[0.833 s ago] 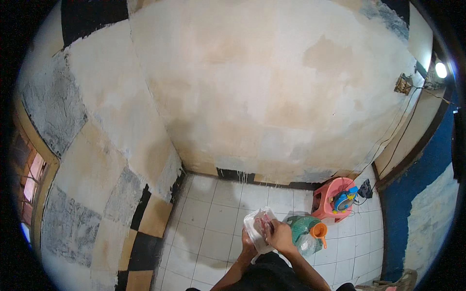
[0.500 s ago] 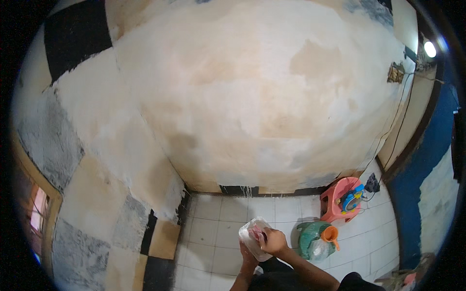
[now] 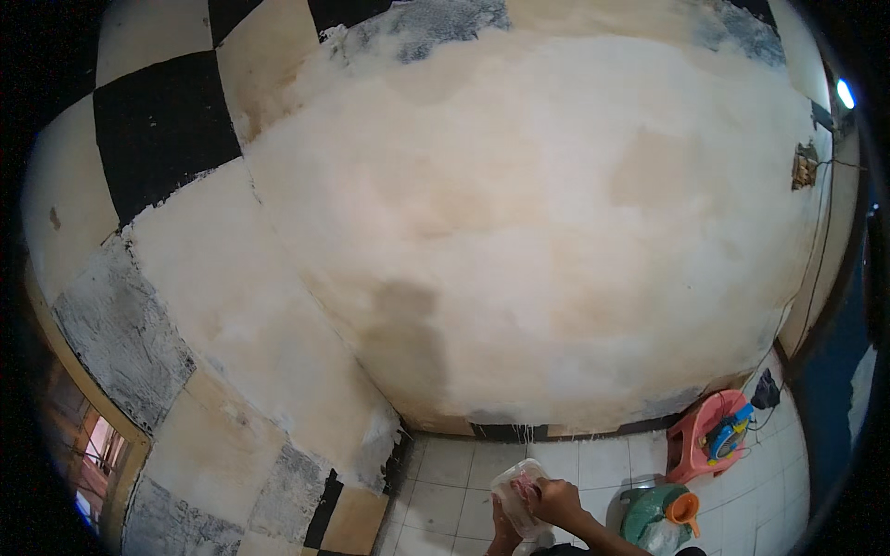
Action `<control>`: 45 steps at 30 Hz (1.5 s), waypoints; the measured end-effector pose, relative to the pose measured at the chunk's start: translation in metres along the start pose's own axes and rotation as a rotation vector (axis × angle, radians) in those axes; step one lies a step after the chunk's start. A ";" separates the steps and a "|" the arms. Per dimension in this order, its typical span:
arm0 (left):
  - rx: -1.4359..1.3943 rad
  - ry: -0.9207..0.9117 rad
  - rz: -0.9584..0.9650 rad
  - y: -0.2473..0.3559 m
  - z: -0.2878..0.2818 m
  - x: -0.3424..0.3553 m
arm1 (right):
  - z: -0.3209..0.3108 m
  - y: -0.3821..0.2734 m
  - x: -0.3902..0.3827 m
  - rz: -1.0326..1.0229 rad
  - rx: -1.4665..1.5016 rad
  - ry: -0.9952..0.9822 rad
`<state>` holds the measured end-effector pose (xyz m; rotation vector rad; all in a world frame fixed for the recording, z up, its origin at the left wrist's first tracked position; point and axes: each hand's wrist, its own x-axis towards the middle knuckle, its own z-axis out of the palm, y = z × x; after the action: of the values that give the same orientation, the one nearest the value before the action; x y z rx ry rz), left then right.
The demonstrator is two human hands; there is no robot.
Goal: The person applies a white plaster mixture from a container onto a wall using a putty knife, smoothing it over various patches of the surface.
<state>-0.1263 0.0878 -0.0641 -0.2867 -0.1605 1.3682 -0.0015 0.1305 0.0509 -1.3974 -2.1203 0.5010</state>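
Low in the head view, my left hand [image 3: 503,530] grips a whitish, see-through plastic container [image 3: 508,474] by its left side. My right hand [image 3: 559,505] is closed at the container's right side, its fingers round a small pinkish thing [image 3: 526,488] that reaches into the container. The kind of this pinkish thing is too small to tell, and the fingers partly cover it. Ahead stands a wall [image 3: 519,232] with uneven cream and white patches.
A pink plastic stool [image 3: 683,452] carries a blue and yellow device [image 3: 731,434]. Before it sits a green container [image 3: 644,517] with an orange dipper [image 3: 684,508]. White tiles [image 3: 440,463] cover the floor. At left are black squares [image 3: 167,134] on the wall and a framed window [image 3: 107,445].
The view has tilted up and swung left, so the wall, stool and hands sit lower and further right. Both hands remain at the container, with the right hand still on the pinkish thing.
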 end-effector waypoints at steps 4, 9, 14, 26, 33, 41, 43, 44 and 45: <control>0.685 0.288 0.162 -0.002 0.028 0.027 | -0.014 -0.005 0.029 0.040 -0.019 -0.042; 0.761 0.245 0.136 0.017 0.022 0.048 | -0.008 -0.006 0.054 0.054 -0.088 -0.125; 0.732 0.285 0.073 0.030 0.047 0.061 | 0.007 -0.007 0.072 -0.014 -0.135 0.038; 0.675 0.277 0.001 0.125 0.087 0.065 | 0.069 -0.074 0.125 0.160 -0.105 -0.034; 0.773 0.109 0.041 0.196 0.118 0.099 | 0.063 -0.147 0.176 -0.094 0.045 0.145; 0.448 0.071 -0.151 0.211 0.154 0.082 | 0.065 -0.183 0.173 0.114 0.142 0.131; 0.509 0.061 -0.146 0.214 0.161 0.074 | 0.068 -0.194 0.171 0.109 0.138 0.150; 0.524 0.091 -0.130 0.216 0.159 0.072 | 0.074 -0.197 0.170 0.086 0.116 0.140; 0.539 0.121 -0.113 0.217 0.155 0.070 | 0.083 -0.198 0.168 0.062 0.095 0.129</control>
<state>-0.3597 0.2112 0.0161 0.0913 0.2883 1.2268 -0.2473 0.2068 0.1403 -1.4068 -1.9308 0.5143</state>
